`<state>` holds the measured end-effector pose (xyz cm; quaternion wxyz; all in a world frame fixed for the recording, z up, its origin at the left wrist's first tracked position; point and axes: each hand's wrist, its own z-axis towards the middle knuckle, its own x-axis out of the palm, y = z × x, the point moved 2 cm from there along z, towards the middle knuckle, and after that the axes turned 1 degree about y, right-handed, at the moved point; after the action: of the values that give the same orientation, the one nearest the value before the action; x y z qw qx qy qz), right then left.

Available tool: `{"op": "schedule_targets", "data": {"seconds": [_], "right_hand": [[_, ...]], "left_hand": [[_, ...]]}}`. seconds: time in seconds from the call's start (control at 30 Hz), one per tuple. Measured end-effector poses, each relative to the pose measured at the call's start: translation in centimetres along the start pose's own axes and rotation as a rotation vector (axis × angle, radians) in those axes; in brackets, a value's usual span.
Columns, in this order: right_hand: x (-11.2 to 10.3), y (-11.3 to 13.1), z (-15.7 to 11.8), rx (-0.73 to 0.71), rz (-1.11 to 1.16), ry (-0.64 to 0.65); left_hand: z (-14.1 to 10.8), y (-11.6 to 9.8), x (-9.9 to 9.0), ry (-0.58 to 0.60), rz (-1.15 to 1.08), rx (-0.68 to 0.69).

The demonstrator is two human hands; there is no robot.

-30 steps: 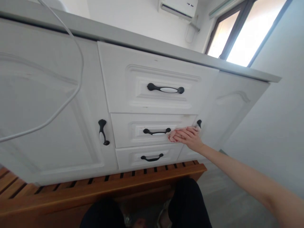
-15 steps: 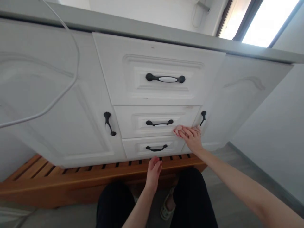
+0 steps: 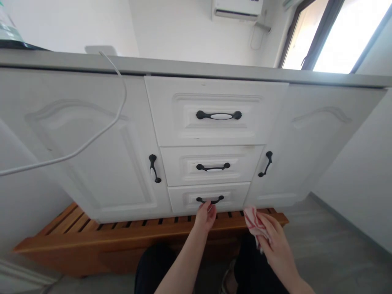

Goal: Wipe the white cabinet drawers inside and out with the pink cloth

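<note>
A smudge (image 3: pixel 250 146) is left on the shut middle drawer (image 3: pixel 211 177), the left hand (image 3: pixel 205 217) curled at the bottom handle (image 3: pixel 218 199), the right hand (image 3: pixel 277 241) pinching a red-and-white cloth (image 3: pixel 253 221) near the front edge of the bench (image 3: pixel 122 233).

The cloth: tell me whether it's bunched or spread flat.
Bunched: the red-and-white cloth is crumpled in the right hand, its folds gathered rather than lying flat.

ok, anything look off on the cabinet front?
A brownish smudge at the upper right edge of the middle drawer, discolouring it; and a white cable hanging in front of the left door, where it might snag.
</note>
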<state>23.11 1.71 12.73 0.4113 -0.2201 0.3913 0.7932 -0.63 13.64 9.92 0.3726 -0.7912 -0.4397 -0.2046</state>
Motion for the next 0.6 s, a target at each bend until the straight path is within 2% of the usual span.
{"op": "schedule_targets", "data": {"seconds": [0.1, 0.17, 0.27, 0.4, 0.47, 0.6], "right_hand": [[0.4, 0.7, -2.4, 0.070, 0.086, -0.068], [0.3, 1.2, -3.0, 0.097, 0.130, -0.099], [-0.6, 1.9, -2.3, 0.203, 0.186, -0.109], [-2.0, 3.0, -0.7, 0.479, 0.333, -0.098], [-2.2, 3.6, -0.1, 0.599, 0.525, -0.005], [-2.4, 5.4, 1.7, 0.733, 0.972, 0.359]], "left_hand": [[0.0, -0.7, 0.6, 0.063, -0.028, -0.007], [-0.1, -0.8, 0.6, 0.099, -0.044, -0.003], [-0.6, -0.3, 0.1, 0.110, -0.066, 0.015], [-2.3, 1.3, -2.0, 0.108, -0.089, 0.021], [-3.8, 2.3, -3.7, 0.138, -0.094, 0.023], [-6.8, 4.1, -7.3, 0.179, -0.091, 0.021]]}}
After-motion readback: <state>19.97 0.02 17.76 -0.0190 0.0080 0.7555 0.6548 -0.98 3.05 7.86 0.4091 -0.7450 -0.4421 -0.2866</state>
